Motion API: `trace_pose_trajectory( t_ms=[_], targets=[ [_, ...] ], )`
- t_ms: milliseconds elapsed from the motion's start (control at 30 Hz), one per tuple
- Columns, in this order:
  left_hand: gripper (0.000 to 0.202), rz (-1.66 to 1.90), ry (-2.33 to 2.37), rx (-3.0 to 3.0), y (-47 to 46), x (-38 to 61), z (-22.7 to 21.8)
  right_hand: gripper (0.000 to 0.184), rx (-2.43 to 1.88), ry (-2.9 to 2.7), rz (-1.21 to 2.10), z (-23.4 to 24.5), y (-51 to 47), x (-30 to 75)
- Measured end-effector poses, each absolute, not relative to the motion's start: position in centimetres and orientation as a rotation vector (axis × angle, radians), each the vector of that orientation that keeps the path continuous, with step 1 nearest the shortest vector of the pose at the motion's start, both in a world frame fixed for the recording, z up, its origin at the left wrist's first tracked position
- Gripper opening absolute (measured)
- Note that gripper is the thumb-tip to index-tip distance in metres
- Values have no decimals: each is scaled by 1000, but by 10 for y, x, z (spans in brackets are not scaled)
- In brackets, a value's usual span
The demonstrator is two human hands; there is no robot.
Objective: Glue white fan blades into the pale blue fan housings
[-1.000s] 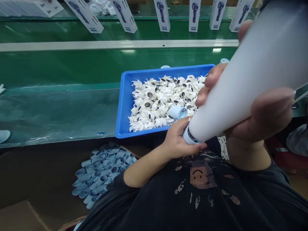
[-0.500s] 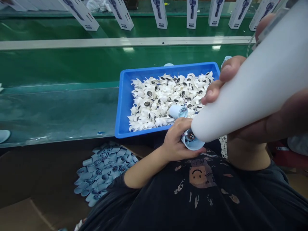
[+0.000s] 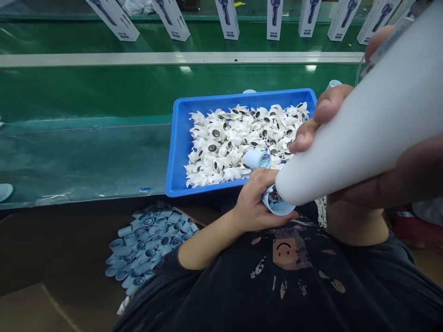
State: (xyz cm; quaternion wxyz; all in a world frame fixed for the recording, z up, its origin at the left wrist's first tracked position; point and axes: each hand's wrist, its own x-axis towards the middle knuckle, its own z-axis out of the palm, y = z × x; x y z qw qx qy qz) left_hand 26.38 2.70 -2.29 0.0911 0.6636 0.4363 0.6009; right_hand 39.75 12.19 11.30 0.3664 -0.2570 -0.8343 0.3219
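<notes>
My left hand (image 3: 254,203) is wrapped around a light blue cylindrical fan housing (image 3: 281,208), its open end facing up. Dark parts and thin wires show inside that housing. In my right hand (image 3: 328,108) is a large smooth white cylinder with a rounded lower end (image 3: 356,120), close to the camera and slanting down to the left. Its lower end overlaps the housing's opening and hides part of it; I cannot tell whether they touch. Just beyond my left hand, another light blue housing (image 3: 254,159) lies on white fan impellers (image 3: 224,133) in a blue tray (image 3: 170,157).
Many light blue housings (image 3: 148,244) are heaped below the bench, left of my lap. The green bench (image 3: 86,161) runs across, with a pale rail (image 3: 104,60) behind the tray. Several white boxes with fan pictures (image 3: 228,20) stand along the back. A blue cup-like part (image 3: 334,84) sits behind the tray.
Both hands keep nearly the same pose on the housing and the white cylinder. Only a slight shift of the camera view shows.
</notes>
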Motion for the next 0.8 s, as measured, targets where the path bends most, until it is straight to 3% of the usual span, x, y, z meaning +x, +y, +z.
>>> trace_pose_trajectory(
  t_ms=[133, 300, 567, 700, 800],
  targets=[
    [58, 1777, 1319, 2005, 27, 264, -21, 63, -433, -1672, 1272, 100, 110, 384],
    [57, 1762, 1336, 2028, 27, 263, -21, 68, -664, -1768, 1362, 109, 114, 390],
    [64, 1661, 1404, 2023, 26, 263, -19, 68, -548, -1603, 1507, 112, 116, 390],
    [62, 1362, 1584, 2028, 27, 235, -17, 56, -520, -1432, 1322, 102, 125, 396],
    [54, 1436, 1831, 1874, 26, 196, -24, 46, -466, -1473, 1150, 83, 147, 412]
  ],
)
